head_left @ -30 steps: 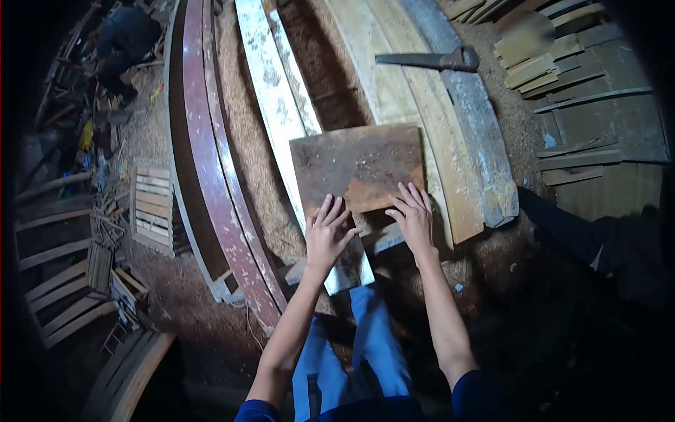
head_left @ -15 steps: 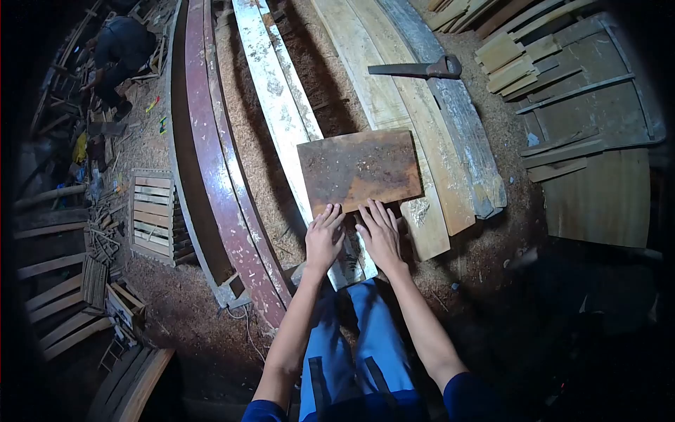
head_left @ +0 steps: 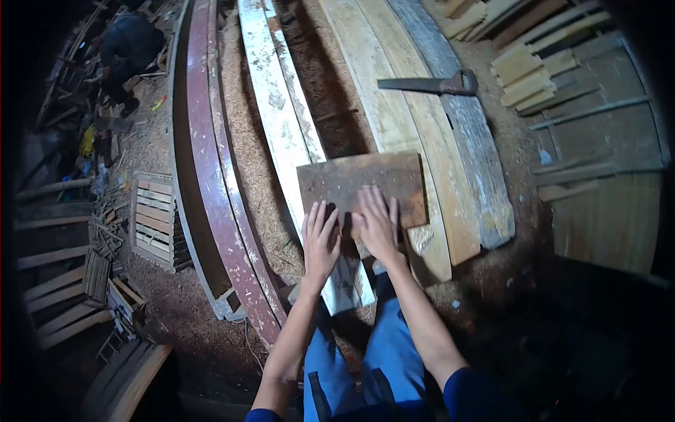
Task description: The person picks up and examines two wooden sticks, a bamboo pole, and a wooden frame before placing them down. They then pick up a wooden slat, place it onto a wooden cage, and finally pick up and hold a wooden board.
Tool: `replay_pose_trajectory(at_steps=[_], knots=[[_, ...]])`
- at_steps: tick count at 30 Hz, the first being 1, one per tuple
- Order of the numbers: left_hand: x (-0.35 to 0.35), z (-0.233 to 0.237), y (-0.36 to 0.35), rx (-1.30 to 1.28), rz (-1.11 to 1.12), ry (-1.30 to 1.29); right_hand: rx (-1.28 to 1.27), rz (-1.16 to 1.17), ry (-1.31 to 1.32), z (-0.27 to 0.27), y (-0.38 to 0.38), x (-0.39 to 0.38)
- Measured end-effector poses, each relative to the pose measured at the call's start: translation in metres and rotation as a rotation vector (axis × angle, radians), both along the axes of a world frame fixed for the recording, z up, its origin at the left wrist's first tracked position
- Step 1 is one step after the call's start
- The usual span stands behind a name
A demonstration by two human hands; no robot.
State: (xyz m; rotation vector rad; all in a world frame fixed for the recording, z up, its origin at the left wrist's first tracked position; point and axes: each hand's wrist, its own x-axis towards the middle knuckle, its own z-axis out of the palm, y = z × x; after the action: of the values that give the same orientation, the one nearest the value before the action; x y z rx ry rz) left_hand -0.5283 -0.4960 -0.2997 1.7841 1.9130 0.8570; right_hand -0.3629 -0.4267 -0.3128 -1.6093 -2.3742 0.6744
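Observation:
A short, dark brown wooden board (head_left: 344, 179) lies flat across a white-painted beam (head_left: 271, 95) and a pale plank (head_left: 373, 105). Its top is stained, with a few specks of debris. My left hand (head_left: 321, 239) rests at the board's near left edge, fingers stretched out. On top of the board, near the middle of its near side, my right hand (head_left: 378, 224) lies flat with fingers apart, slightly blurred. Neither hand is wrapped round anything. Beyond the board, a handsaw (head_left: 429, 85) lies across the pale planks and a grey weathered beam (head_left: 467, 133).
A long maroon beam (head_left: 218, 162) runs along the left, beside a slatted wooden panel (head_left: 153, 218). Stacked wood pieces (head_left: 527, 77) lie at the right. Sawdust covers the ground. Another person (head_left: 130, 53) bends over at the far left.
My right hand has slid forward from the board's near edge onto its top. My left hand stays at the near edge. The whole view has shifted slightly.

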Motion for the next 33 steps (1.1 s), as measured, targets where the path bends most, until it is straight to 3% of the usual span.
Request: replay_pose_trajectory(at_steps=[4, 5, 8, 10, 12, 14, 18, 20, 24, 28, 29, 30, 33], knots=[[0.021, -0.002, 0.026, -0.027, 0.062, 0.027, 0.018, -0.256, -0.129, -0.004, 0.034, 0.037], [0.027, -0.003, 0.032, -0.038, 0.09, 0.044, 0.083, -0.182, -0.109, -0.001, 0.034, 0.034], [0.037, -0.01, 0.047, -0.039, 0.127, 0.062, -0.049, 0.121, 0.038, 0.004, 0.02, 0.024], [0.038, -0.015, 0.057, -0.034, 0.13, 0.091, -0.039, 0.119, -0.028, 0.002, 0.031, 0.034], [0.035, -0.018, 0.062, -0.053, 0.061, 0.192, 0.013, -0.155, -0.087, -0.003, 0.047, 0.043], [0.035, -0.016, 0.063, -0.079, 0.059, 0.194, -0.019, -0.274, -0.073, 0.0, 0.05, 0.051], [0.038, -0.024, 0.06, -0.04, 0.059, 0.202, -0.138, 0.141, 0.071, 0.013, 0.032, 0.038], [0.038, -0.025, 0.062, -0.034, 0.063, 0.211, -0.102, 0.131, -0.024, 0.01, 0.034, 0.04], [0.036, -0.028, 0.061, -0.068, 0.026, 0.225, -0.005, -0.338, -0.119, 0.003, 0.035, 0.053], [0.037, -0.031, 0.062, -0.048, 0.037, 0.222, -0.064, 0.028, -0.033, 0.012, 0.01, 0.041], [0.037, -0.031, 0.061, -0.04, 0.035, 0.213, -0.063, 0.017, -0.035, 0.013, 0.007, 0.04], [0.036, -0.031, 0.06, -0.031, 0.017, 0.204, -0.056, -0.002, -0.043, 0.01, 0.004, 0.041], [0.036, -0.032, 0.06, -0.009, 0.032, 0.189, 0.139, -0.549, -0.112, -0.011, -0.012, 0.055]])
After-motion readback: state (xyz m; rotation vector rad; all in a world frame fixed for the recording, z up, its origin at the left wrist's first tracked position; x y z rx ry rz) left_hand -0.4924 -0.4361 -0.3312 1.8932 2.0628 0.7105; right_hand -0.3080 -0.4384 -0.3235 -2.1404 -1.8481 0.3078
